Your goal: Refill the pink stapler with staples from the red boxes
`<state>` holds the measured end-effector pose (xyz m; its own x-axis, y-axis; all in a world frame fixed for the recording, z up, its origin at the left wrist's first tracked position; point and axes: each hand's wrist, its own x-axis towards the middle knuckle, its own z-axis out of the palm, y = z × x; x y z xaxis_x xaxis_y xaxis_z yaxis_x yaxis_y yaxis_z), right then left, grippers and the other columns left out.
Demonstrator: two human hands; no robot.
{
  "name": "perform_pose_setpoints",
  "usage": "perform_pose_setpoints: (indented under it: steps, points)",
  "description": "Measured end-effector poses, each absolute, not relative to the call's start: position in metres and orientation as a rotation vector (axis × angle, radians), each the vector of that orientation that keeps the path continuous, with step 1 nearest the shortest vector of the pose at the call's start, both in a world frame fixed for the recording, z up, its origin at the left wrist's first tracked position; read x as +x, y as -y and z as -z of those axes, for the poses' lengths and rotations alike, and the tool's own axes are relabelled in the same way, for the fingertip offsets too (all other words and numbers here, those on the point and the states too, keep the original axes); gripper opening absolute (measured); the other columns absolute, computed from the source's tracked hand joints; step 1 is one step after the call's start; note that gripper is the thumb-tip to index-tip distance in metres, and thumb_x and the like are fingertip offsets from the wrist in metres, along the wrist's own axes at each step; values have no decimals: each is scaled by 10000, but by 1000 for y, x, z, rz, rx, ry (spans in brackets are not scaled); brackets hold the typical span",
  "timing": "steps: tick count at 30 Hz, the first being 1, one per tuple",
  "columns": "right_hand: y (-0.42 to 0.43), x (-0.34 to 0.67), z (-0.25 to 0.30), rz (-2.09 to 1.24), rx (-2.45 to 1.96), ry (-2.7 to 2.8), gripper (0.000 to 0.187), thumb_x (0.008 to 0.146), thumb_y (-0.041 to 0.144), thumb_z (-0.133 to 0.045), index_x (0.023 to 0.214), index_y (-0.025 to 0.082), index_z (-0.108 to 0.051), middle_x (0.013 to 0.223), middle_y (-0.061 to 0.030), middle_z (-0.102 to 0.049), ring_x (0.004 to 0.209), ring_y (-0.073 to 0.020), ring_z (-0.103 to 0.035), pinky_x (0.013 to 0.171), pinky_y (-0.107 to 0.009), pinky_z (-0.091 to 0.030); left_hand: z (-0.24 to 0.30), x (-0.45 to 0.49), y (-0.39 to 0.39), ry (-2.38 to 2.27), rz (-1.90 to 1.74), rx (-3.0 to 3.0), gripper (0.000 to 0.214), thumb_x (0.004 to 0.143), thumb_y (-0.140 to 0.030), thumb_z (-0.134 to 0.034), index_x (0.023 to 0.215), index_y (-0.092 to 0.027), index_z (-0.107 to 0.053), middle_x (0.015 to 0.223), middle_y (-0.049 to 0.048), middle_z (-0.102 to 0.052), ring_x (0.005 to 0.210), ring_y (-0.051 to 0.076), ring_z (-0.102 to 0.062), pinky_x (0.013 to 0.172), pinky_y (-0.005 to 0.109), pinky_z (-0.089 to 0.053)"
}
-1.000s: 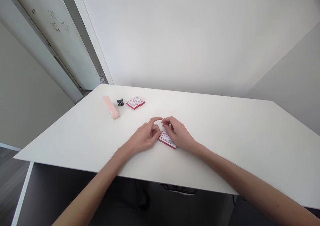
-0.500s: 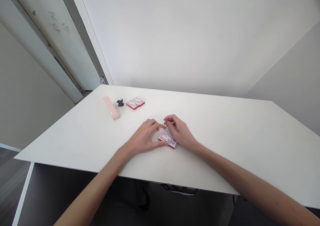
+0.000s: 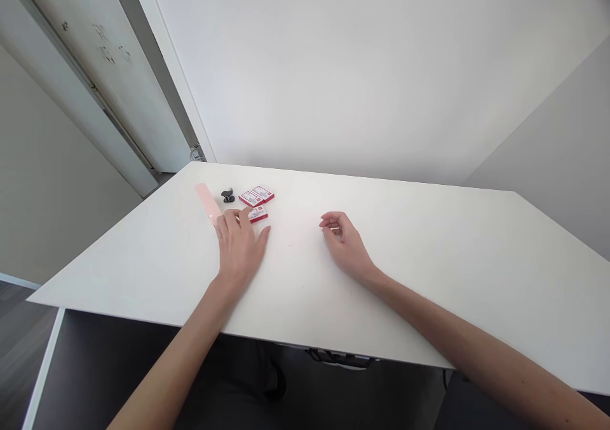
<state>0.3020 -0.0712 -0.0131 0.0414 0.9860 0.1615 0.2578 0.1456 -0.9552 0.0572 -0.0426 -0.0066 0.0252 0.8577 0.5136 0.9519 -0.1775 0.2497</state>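
My left hand (image 3: 237, 242) lies over the left part of the table, palm down, its thumb spread apart from the fingers. Its fingertips touch or sit just beside a small white box with red edges (image 3: 258, 214), partly covered by the fingers. Directly behind this box are two similar flat boxes (image 3: 256, 195), side by side. A long pink flat object (image 3: 208, 200) reaches out from behind the left fingers, its near end hidden. My right hand (image 3: 349, 246) rests on its side at mid-table, fingers loosely curled, a gap between thumb and index finger, nothing visible in it.
A small black object with a silvery part (image 3: 228, 195), perhaps a clip, lies between the pink object and the boxes. The white table (image 3: 429, 258) meets a white wall (image 3: 362, 68) at the back. Dark space shows below its front edge.
My left hand has moved left and away from me, carrying the box from between my hands to the other two boxes. Its thumb has spread off the box. My right hand has barely shifted.
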Motion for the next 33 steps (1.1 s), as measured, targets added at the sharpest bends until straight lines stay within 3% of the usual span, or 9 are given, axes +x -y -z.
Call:
perform_pose_setpoints:
  steps: [8, 11, 14, 17, 23, 33]
  points:
    - [72, 301, 8, -921, -1296, 1474, 194, 938, 282, -549, 1103, 235, -640, 1156, -84, -702, 961, -219, -644, 754, -352, -503, 3, 62, 47, 1731, 819, -2497, 252, 1027, -315, -470, 1187, -190, -619, 1219, 149, -646, 1157, 328, -618, 1012, 486, -497]
    - [73, 301, 6, -933, -1290, 1518, 178, 912, 263, -551, 1051, 242, -660, 1100, -64, -719, 911, -211, -640, 728, -346, -495, -4, 65, 53, 1703, 760, -2646, 245, 1030, -306, -431, 1142, -211, -628, 1122, 95, -683, 961, 253, -674, 848, 389, -512]
    - [74, 300, 4, -932, -1255, 1566, 165, 894, 248, -542, 1003, 244, -665, 1040, -48, -722, 887, -205, -643, 729, -344, -492, -11, 67, 58, 1745, 658, -2733, 241, 1019, -297, -415, 1111, -235, -629, 875, 15, -684, 702, 191, -632, 669, 328, -439]
    - [75, 299, 2, -938, -1246, 1584, 164, 886, 246, -532, 980, 243, -666, 986, -37, -719, 843, -197, -643, 701, -335, -478, -13, 68, 61, 1776, 585, -2738, 234, 991, -266, -414, 1086, -245, -627, 716, -33, -644, 587, 173, -573, 609, 309, -368]
    - [75, 299, 1, -930, -1254, 1603, 165, 885, 260, -531, 961, 242, -676, 896, -24, -708, 791, -195, -631, 660, -329, -455, -13, 66, 61, 1724, 518, -2786, 192, 949, -243, -442, 940, -255, -634, 654, -33, -643, 565, 176, -561, 608, 303, -341]
    - [73, 298, 3, -937, -1259, 1586, 163, 865, 277, -548, 938, 244, -690, 800, -4, -675, 742, -193, -609, 670, -334, -468, -13, 66, 63, 1725, 505, -2750, 240, 964, -233, -411, 962, -253, -650, 755, 1, -744, 611, 192, -620, 619, 313, -353]
